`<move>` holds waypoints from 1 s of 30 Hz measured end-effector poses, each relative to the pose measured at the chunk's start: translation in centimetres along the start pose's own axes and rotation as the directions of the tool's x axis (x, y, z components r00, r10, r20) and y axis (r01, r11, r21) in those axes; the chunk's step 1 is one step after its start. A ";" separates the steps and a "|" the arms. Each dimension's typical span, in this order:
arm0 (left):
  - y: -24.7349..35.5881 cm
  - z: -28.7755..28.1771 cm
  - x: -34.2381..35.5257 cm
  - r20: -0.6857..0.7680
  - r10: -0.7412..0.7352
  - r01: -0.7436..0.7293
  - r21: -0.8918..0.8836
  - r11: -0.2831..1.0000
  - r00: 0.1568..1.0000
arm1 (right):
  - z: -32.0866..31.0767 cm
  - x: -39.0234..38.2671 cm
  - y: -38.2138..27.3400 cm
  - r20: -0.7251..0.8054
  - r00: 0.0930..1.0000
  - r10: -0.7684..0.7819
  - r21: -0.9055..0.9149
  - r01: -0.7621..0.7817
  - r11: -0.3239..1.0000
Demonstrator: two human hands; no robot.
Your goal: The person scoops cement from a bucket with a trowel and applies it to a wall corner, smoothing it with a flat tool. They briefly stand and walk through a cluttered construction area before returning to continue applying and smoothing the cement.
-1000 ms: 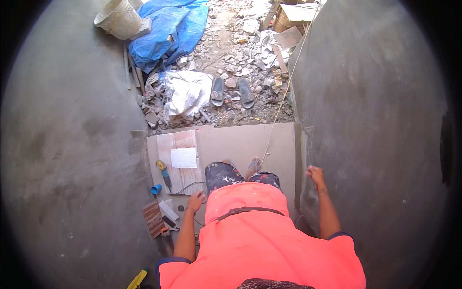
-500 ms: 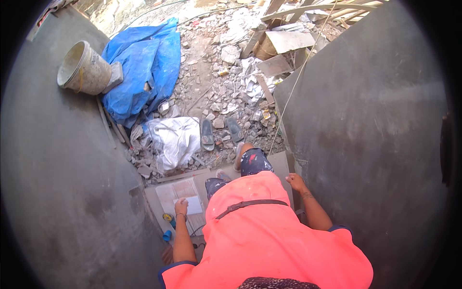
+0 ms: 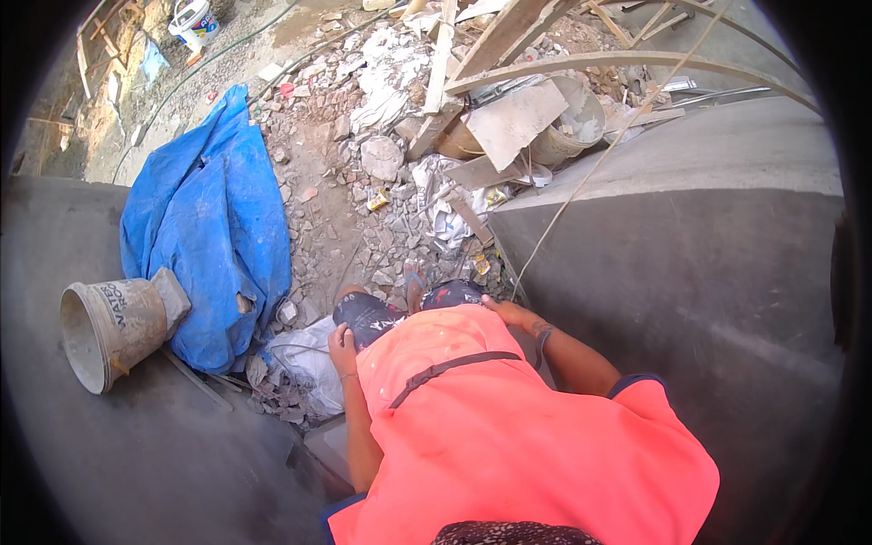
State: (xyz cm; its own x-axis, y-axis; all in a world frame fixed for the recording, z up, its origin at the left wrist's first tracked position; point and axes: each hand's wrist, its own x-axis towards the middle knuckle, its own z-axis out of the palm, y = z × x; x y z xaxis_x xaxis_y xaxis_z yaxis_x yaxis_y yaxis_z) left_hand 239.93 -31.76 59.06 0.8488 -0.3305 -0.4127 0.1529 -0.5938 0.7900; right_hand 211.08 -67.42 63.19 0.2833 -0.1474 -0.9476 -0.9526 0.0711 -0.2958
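My left hand [image 3: 342,347] hangs beside the left leg of my dark patterned shorts [image 3: 371,318], fingers loosely bent and no object visible in it. On the other side, my right hand [image 3: 505,312] lies against the right leg of the shorts, its fingers stretched towards the cloth. Nothing shows in that hand either. A foot in a slipper [image 3: 415,283] stands on the rubble ahead of me. A crumpled white sack [image 3: 309,363] lies just left of my left hand, partly hidden by my arm.
Grey plastered walls rise on the left [image 3: 182,463] and right [image 3: 690,300]. A dirty bucket [image 3: 118,327] lies tipped on the left wall, beside a concrete block [image 3: 170,295] and blue tarp [image 3: 213,227]. Broken rubble [image 3: 363,236], timber [image 3: 509,41] and a slanting rope [image 3: 590,163] are ahead.
I have moved forward from the slab onto the rubble, and the view has shifted ahead. Both hands have come in against my shorts. The board and blue cup have left the view.
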 end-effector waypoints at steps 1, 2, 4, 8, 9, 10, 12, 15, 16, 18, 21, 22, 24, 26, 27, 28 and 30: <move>2.9 -1.5 2.5 -0.041 0.051 -0.054 -0.076 0.996 0.998 | 0.7 0.4 -4.6 0.162 0.976 -0.147 -0.014 0.151 0.988; 5.1 -3.2 4.9 -0.046 -0.039 0.035 -0.086 0.996 0.998 | 1.0 0.8 -9.1 0.089 0.996 -0.006 -0.128 0.018 0.992; 7.8 -4.9 10.5 -0.015 -0.087 0.085 -0.102 0.991 0.996 | 0.3 0.5 -16.6 0.026 0.998 0.064 -0.277 -0.054 0.959; 5.3 -8.2 23.8 0.047 -0.007 0.008 -0.025 1.000 0.999 | -5.3 -0.6 -30.1 0.146 0.985 0.097 -0.219 -0.063 0.974; 4.3 -8.6 27.5 0.050 -0.016 0.014 0.028 1.000 0.999 | -6.4 -1.0 -33.4 0.213 0.968 0.134 -0.133 -0.107 0.985; 3.5 -10.8 30.9 0.206 -0.017 -0.007 0.112 0.994 0.978 | -7.6 -1.5 -36.9 0.146 0.984 -0.101 0.337 0.046 0.941; 3.0 -15.8 36.7 0.486 -0.218 0.028 0.368 0.929 0.846 | -7.3 -3.3 -42.7 -0.016 0.960 -0.279 0.820 0.173 0.546; 7.6 -18.6 47.1 0.663 -0.510 -0.096 0.656 0.749 0.548 | -6.4 -3.8 -50.3 -0.088 0.874 -0.478 0.919 0.256 0.300; 9.7 -19.4 49.3 0.567 -0.383 0.112 0.453 0.884 0.729 | -5.5 -3.8 -51.4 -0.027 0.939 -0.344 0.798 0.228 0.559; 14.4 -20.8 54.5 0.397 -0.264 0.222 0.149 0.963 0.879 | -4.1 -3.3 -52.1 -0.073 0.960 -0.270 0.638 0.253 0.727; 20.4 -20.5 61.0 0.418 -0.196 0.147 0.149 0.978 0.887 | -2.6 -2.3 -49.0 -0.303 0.941 -0.148 0.712 0.327 0.622; 22.0 -19.9 62.7 0.440 -0.185 0.101 0.207 0.973 0.879 | -2.5 -1.8 -47.5 -0.363 0.932 -0.009 0.803 0.318 0.504; 25.7 -17.9 66.1 0.538 -0.134 -0.064 0.333 0.941 0.832 | -1.7 -0.9 -44.6 -0.488 0.856 0.172 0.793 0.353 0.496; 30.8 -13.4 68.4 0.653 -0.146 -0.248 0.471 0.847 0.743 | -1.1 0.5 -42.0 -0.649 0.712 0.269 0.621 0.292 0.727; 34.2 -10.5 68.9 0.725 -0.010 -0.363 0.357 0.861 0.688 | -1.0 1.3 -41.0 -0.657 0.709 0.257 0.653 0.364 0.664; 37.7 -7.3 68.0 0.735 -0.022 -0.361 0.359 0.861 0.678 | -0.6 2.1 -39.9 -0.639 0.718 0.276 0.700 0.394 0.595; 46.4 -0.2 64.5 0.802 0.240 -0.629 0.206 0.749 0.548 | -1.0 3.8 -37.7 -0.603 0.744 0.288 0.750 0.406 0.522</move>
State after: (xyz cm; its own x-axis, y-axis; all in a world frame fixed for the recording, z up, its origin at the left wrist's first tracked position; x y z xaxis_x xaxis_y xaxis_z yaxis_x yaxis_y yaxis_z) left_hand 301.82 -80.50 69.19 0.0958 -0.9114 -0.4002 -0.5238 -0.3880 0.7583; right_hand 247.98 -71.67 70.88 -0.1308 -0.6842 -0.7175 -0.2990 0.7172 -0.6294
